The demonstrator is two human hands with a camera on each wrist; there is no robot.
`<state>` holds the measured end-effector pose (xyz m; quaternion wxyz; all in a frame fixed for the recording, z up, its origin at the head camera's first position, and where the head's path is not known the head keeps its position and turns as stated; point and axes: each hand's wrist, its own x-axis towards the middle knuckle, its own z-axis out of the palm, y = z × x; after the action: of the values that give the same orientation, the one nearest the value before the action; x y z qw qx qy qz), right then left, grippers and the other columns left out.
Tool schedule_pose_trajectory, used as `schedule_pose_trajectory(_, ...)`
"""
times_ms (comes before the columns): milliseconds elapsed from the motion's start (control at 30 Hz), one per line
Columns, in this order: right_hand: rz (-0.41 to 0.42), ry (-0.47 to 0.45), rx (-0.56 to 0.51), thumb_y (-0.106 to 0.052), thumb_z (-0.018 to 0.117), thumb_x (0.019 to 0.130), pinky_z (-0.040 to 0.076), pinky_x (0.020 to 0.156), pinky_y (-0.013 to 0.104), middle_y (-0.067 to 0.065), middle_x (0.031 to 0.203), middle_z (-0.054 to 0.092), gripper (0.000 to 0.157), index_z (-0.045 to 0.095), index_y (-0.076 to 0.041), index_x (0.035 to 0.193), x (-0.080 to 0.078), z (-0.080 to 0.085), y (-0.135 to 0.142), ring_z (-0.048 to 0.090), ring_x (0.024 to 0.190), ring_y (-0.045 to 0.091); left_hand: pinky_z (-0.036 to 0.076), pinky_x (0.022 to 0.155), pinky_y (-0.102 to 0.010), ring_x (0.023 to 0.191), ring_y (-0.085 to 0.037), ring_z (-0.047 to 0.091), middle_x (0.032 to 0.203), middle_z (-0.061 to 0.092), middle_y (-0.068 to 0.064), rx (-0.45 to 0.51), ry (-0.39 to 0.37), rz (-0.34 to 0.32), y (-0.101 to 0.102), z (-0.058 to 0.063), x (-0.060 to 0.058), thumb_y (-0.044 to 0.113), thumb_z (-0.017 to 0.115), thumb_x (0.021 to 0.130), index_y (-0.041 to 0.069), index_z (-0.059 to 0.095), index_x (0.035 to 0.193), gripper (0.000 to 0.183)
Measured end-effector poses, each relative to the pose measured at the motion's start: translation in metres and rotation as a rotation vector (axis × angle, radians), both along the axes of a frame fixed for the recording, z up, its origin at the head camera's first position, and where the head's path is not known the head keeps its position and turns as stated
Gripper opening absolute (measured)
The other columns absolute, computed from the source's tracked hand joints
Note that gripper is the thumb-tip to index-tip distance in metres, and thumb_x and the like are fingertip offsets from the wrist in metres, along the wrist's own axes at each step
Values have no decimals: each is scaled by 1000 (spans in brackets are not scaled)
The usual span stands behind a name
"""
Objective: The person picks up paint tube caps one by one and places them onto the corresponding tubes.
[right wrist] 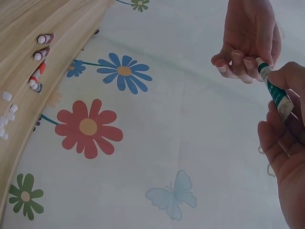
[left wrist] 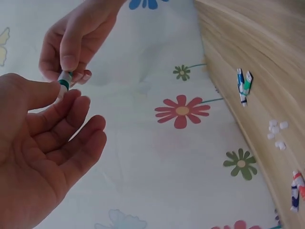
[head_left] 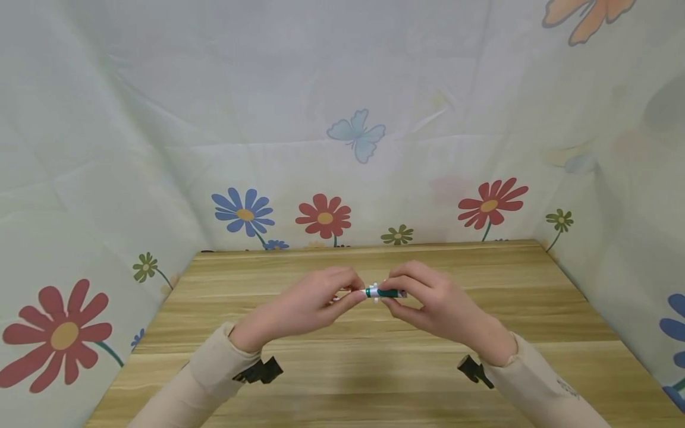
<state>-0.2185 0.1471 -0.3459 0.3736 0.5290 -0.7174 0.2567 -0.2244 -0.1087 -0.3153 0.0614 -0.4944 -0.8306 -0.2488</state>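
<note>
A small green-and-white paint tube (head_left: 387,293) is held level between both hands over the table. My right hand (head_left: 436,303) grips its body between thumb and fingers, near the flat crimped end. At the other end, the thumb and index finger of my left hand (head_left: 310,302) pinch the white tip. In the left wrist view the paint tube (left wrist: 66,79) slants between the two hands, and the other fingers of my left hand (left wrist: 47,148) are spread loosely. The right wrist view shows the green label of the tube (right wrist: 275,92) under the right thumb.
On the wooden table (head_left: 342,368) lie small white caps (left wrist: 275,127) in a loose cluster. A blue tube (left wrist: 242,88) and a green tube (left wrist: 248,83) lie together to one side. An orange-red tube (right wrist: 37,74) and several others lie opposite. Flower-printed cloth (head_left: 267,119) surrounds the table.
</note>
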Motion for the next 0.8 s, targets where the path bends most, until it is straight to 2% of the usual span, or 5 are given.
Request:
schedule_pose_trajectory(67,-12,-23,7,-30,61,101,52,67,18,6,101,63,28,71,-3,104,0,-1,1,60,78,12,48,66,-20,80,-8,52,96,62,5,-13,93,-4,1,0,1,21,61,103,12,64,107,11)
schedule_pose_trajectory(267,-30,-90,5,-34,59,102,56,73,20,5,102,67,34,73,-3,104,1,0,6,67,83,13,49,72,-19,84,-12,52,95,60,1,-57,490,-4,7,-1,6,20,67,99,6,64,105,15)
schedule_pose_trajectory(400,-11,-123,-3,-33,61,101,55,69,18,4,101,68,32,73,-3,104,1,0,7,66,79,12,52,77,-20,86,-13,56,95,62,-1,-74,671,-2,9,-2,7,19,74,94,5,65,104,19)
schedule_pose_trajectory(533,16,-154,-18,-32,62,101,53,67,16,3,101,69,30,73,-4,105,1,-2,7,65,77,10,53,83,-22,90,-15,59,97,64,-3,-88,753,2,9,-2,7,19,74,94,3,66,105,21)
schedule_pose_trajectory(800,73,-126,-104,-27,64,100,56,71,19,3,100,71,25,73,-5,107,-1,0,3,68,82,10,54,90,-28,96,-19,64,100,67,-5,0,769,6,8,-2,9,19,68,98,2,67,106,19)
